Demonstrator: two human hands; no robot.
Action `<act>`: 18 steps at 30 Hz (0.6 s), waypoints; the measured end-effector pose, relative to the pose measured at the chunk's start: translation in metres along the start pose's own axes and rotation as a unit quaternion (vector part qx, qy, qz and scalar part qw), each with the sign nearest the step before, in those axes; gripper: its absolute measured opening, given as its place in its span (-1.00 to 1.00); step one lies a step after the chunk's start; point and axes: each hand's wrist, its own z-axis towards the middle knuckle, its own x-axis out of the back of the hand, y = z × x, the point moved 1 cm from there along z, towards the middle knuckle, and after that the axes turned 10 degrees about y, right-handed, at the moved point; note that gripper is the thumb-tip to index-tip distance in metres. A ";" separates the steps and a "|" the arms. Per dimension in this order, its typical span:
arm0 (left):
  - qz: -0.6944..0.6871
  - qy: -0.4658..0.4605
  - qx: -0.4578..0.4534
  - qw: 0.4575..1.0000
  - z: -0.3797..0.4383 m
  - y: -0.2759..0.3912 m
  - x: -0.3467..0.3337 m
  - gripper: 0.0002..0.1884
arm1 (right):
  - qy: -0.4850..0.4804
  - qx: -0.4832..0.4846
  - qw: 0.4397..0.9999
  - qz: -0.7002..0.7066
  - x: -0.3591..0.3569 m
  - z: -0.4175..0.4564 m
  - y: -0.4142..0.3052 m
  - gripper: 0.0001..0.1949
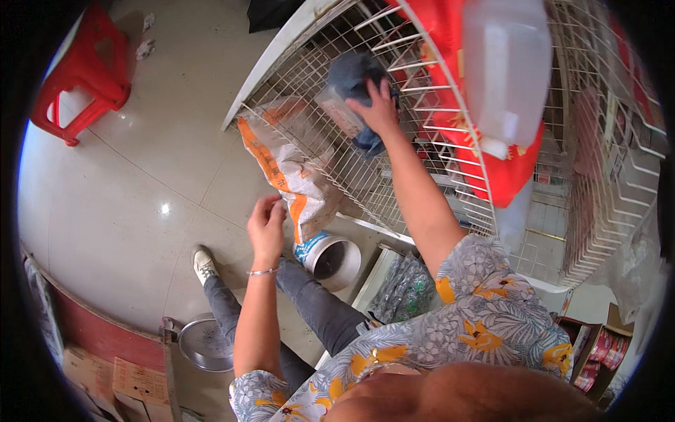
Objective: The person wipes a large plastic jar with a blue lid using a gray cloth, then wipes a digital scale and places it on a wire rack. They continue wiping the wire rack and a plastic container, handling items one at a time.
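My right hand (377,108) reaches into a white wire rack (364,195). Its fingers are spread against a dark blue cloth bundle (350,74), and it is unclear whether they grip it. Beside the cloth, partly covered by it, sits a pale package (341,113) with reddish print. My left hand (266,229) hangs lower down, fingers curled in and nothing visible in them. From above, it appears beside a white and orange woven sack (295,174). A silver bangle circles that wrist.
A cloudy plastic jug (506,68) and a red bag (495,184) are at the rack's right. Below stand a white bucket (340,264) and a tray of plastic-wrapped items (403,290). A metal basin (205,343), red stool (84,79) and cardboard boxes (140,380) lie leftward.
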 end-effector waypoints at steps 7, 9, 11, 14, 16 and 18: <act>0.074 -0.009 -0.144 0.987 0.051 0.014 -0.076 -0.72 | 0.095 0.061 0.989 0.091 -0.026 -0.045 0.024 -0.38; 0.171 -0.010 -0.174 0.970 0.072 0.018 -0.098 -0.52 | 0.065 0.155 0.966 0.196 -0.019 -0.069 0.048 -0.54; 0.253 -0.026 -0.198 0.947 0.083 0.013 -0.112 -0.32 | 0.005 0.122 0.942 0.312 -0.009 -0.084 0.050 -0.65; 0.324 -0.096 -0.196 0.921 0.083 -0.011 -0.142 0.08 | -0.041 0.004 0.868 0.495 -0.001 -0.085 0.062 -0.72; 0.308 -0.086 -0.190 0.928 0.082 -0.018 -0.151 0.13 | -0.077 -0.121 0.761 0.633 -0.001 -0.084 0.072 -0.76; 0.258 -0.094 -0.170 0.946 0.078 -0.018 -0.161 0.23 | -0.082 -0.142 0.734 0.659 0.000 -0.088 0.097 -0.78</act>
